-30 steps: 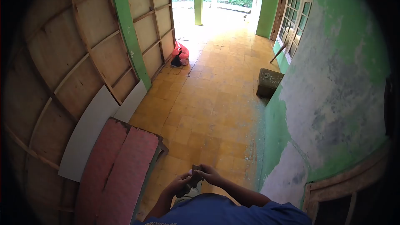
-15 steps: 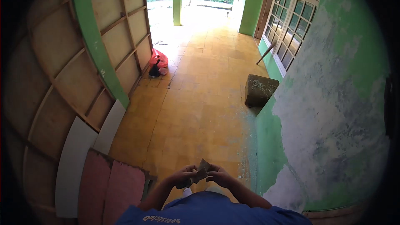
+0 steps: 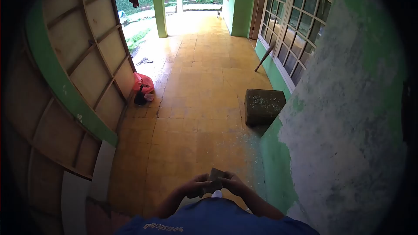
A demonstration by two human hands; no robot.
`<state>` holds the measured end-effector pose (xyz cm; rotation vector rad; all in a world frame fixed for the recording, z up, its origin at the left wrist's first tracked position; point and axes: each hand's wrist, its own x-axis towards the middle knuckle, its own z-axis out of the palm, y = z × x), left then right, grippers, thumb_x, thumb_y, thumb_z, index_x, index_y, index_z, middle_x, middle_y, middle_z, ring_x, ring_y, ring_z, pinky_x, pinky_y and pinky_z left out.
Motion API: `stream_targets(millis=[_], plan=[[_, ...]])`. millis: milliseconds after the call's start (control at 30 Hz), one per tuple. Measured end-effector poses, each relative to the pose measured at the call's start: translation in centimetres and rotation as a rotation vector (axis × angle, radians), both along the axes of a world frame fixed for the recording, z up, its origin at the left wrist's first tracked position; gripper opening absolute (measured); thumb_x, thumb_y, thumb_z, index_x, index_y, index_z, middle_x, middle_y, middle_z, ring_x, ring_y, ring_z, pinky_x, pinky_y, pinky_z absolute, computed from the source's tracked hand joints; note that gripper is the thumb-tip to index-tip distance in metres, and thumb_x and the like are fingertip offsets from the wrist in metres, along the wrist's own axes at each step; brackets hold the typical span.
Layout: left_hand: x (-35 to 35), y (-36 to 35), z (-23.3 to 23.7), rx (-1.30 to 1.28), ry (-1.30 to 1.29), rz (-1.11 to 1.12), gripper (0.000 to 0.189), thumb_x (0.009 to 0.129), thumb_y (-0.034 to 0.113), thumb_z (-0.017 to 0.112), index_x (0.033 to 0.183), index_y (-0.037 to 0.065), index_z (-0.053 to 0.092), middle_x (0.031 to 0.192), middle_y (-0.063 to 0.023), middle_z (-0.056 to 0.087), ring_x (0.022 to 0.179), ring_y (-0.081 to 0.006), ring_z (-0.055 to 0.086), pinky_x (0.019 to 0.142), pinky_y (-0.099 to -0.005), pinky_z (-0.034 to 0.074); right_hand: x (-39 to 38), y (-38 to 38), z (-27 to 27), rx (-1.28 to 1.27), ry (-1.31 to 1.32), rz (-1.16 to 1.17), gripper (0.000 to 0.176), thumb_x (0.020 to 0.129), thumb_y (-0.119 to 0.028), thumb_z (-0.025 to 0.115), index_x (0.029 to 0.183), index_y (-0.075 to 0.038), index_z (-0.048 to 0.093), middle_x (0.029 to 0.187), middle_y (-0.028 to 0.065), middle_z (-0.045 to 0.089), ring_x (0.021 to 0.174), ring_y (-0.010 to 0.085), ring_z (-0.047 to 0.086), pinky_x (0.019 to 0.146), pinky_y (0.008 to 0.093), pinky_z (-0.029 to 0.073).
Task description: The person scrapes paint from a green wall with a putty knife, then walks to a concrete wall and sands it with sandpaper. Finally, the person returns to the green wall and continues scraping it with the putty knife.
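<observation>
Low in the head view, in front of my blue shirt, a small dark grey-brown sheet (image 3: 216, 174) is held between both hands. My left hand (image 3: 196, 185) has its fingers closed on the left side of the sheet. On the right side, my right hand (image 3: 233, 183) pinches it with thumb and fingers. The sheet looks folded or bent, with one corner pointing up. Its lower part is partly hidden by the fingers.
A dark box-shaped stool (image 3: 264, 106) with pale flakes stands by the peeling green wall (image 3: 281, 165). A stick (image 3: 264, 58) leans below the windows. A red plastic bag (image 3: 143, 82) lies by the wooden-framed panel (image 3: 93, 61) at left. Pale flakes are scattered on the tiled floor (image 3: 187, 135).
The camera view has tilted up and turned, so the bag and stool appear lower and further left. The sheet stands more upright between my hands, which remain closed on it.
</observation>
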<state>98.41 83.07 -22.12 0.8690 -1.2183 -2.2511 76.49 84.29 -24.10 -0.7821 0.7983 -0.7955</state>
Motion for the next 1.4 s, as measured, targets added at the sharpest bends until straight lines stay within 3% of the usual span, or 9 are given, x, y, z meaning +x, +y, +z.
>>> stream_targets(millis=[333,433,600,733,800,933,1033,1300,1400], plan=[[-1.0,-17.6,-4.5,0.153,0.022,0.204,0.037,0.091,0.027,0.053,0.121,0.007,0.048,0.097,-0.0028,0.058,0.076,-0.0094,0.058,0.060,-0.0231,0.050,-0.2,-19.5,-0.4,0.043,-0.023,0.073,0.044,0.087,-0.029,0.062,0.119,-0.002,0.048,0.104,0.0089,0.059,0.093,0.0196,0.061,0.079,0.0333,0.051],[-0.9,-23.9,-5.2,0.180,0.026,0.136,0.028,0.091,0.028,0.053,0.112,0.009,0.051,0.092,-0.0031,0.056,0.077,-0.0093,0.055,0.061,-0.0236,0.047,0.0,-24.5,-0.8,0.096,-0.060,0.032,0.042,0.087,-0.029,0.061,0.118,-0.003,0.049,0.102,0.0076,0.059,0.089,0.0174,0.061,0.072,0.0308,0.051],[-2.5,-35.5,-3.9,0.204,0.156,0.088,0.025,0.090,0.024,0.054,0.111,0.011,0.049,0.082,-0.0020,0.056,0.055,-0.0089,0.054,0.044,-0.0213,0.045,-1.5,-34.8,1.8,0.133,-0.048,0.028,0.040,0.086,-0.026,0.061,0.118,-0.004,0.050,0.100,0.0057,0.060,0.087,0.0166,0.060,0.063,0.0294,0.050],[-3.9,-44.3,-3.5,0.190,0.083,-0.063,0.025,0.090,0.021,0.054,0.112,0.010,0.048,0.084,-0.0024,0.056,0.057,-0.0089,0.056,0.046,-0.0222,0.047,-3.5,-39.9,1.3,0.166,-0.246,-0.070,0.040,0.083,-0.017,0.060,0.119,-0.004,0.049,0.098,0.0058,0.059,0.088,0.0177,0.060,0.061,0.0296,0.050],[-5.1,-48.2,-3.2,0.196,0.077,-0.153,0.041,0.090,0.018,0.052,0.128,0.007,0.040,0.098,-0.0050,0.056,0.070,-0.0107,0.059,0.058,-0.0236,0.050,-4.7,-42.1,0.9,0.137,-0.304,-0.183,0.041,0.083,-0.012,0.058,0.122,-0.003,0.048,0.098,0.0073,0.059,0.086,0.0180,0.061,0.062,0.0297,0.051],[-9.6,-55.2,-3.7,0.253,0.179,-0.315,0.031,0.091,0.020,0.051,0.117,0.004,0.044,0.089,-0.0069,0.056,0.065,-0.0101,0.057,0.051,-0.0223,0.048,-8.5,-46.1,-0.6,0.167,-0.270,-0.366,0.041,0.083,-0.005,0.059,0.122,0.000,0.046,0.096,0.0112,0.061,0.080,0.0193,0.062,0.063,0.0288,0.052],[-13.7,-60.6,-2.4,0.080,0.003,-0.399,0.030,0.093,0.021,0.049,0.117,0.004,0.043,0.088,-0.0070,0.056,0.065,-0.0111,0.057,0.051,-0.0227,0.048,-12.2,-49.7,-1.9,0.136,-0.227,-0.434,0.040,0.083,-0.007,0.063,0.120,-0.002,0.050,0.096,0.0090,0.060,0.077,0.0168,0.062,0.062,0.0278,0.051],[-21.9,-72.8,-0.7,0.027,-0.029,-0.322,0.025,0.094,0.021,0.045,0.114,0.005,0.047,0.081,-0.0054,0.056,0.049,-0.0094,0.052,0.043,-0.0225,0.045,-20.8,-62.1,-0.2,0.044,-0.049,-0.493,0.033,0.081,-0.013,0.064,0.110,-0.001,0.053,0.086,0.0074,0.060,0.072,0.0139,0.060,0.059,0.0257,0.048],[-23.7,-76.3,-0.7,0.057,-0.021,-0.277,0.025,0.092,0.018,0.046,0.113,0.003,0.049,0.083,-0.0036,0.056,0.057,-0.0090,0.054,0.047,-0.0224,0.046,-23.4,-65.8,0.2,-0.022,0.035,-0.499,0.029,0.081,-0.009,0.062,0.108,-0.001,0.054,0.082,0.0057,0.060,0.065,0.0112,0.057,0.056,0.0251,0.047]])
